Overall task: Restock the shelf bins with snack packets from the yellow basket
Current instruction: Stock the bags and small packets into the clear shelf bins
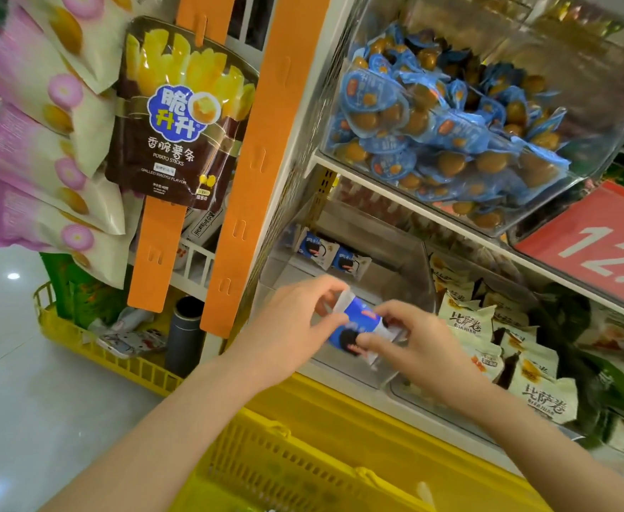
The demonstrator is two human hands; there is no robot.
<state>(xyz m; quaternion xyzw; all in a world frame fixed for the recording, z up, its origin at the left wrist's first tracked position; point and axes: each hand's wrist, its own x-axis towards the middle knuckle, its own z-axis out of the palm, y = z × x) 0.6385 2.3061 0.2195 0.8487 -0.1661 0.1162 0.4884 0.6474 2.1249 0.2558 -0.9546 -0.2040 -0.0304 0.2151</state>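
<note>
shop shelving rises in front of you, bins on every level. your left hand [295, 319] and right hand [414, 345] both pinch a blue-and-white snack packet [358, 327] just above the clear bin [343, 373], where two matching packets [318, 249] lie at the back. below your arms sits the yellow basket [303, 456]; white packs [469, 319] fill the neighbouring bin on your right.

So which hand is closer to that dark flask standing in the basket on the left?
Left. The left hand is just right of the dark flask; the right hand is farther right, beyond the blue packet both hold.
</note>
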